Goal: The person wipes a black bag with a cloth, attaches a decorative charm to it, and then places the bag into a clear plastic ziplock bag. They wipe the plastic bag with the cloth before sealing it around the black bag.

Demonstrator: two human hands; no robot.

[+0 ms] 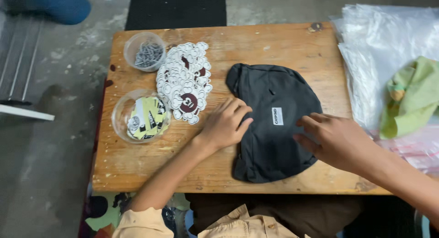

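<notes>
Pressing dark pouch flat on bench: left hand at 9 o'clock edge, right hand at 3, both open, gripping nothing. Best smoothing outward, evenly.

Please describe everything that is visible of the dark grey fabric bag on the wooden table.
The dark grey fabric bag lies flat on the worn wooden table, rounded in outline and slightly wrinkled. A small white rectangular label sits near its middle. The left hand rests on its left edge; the right hand presses its right side.
</notes>
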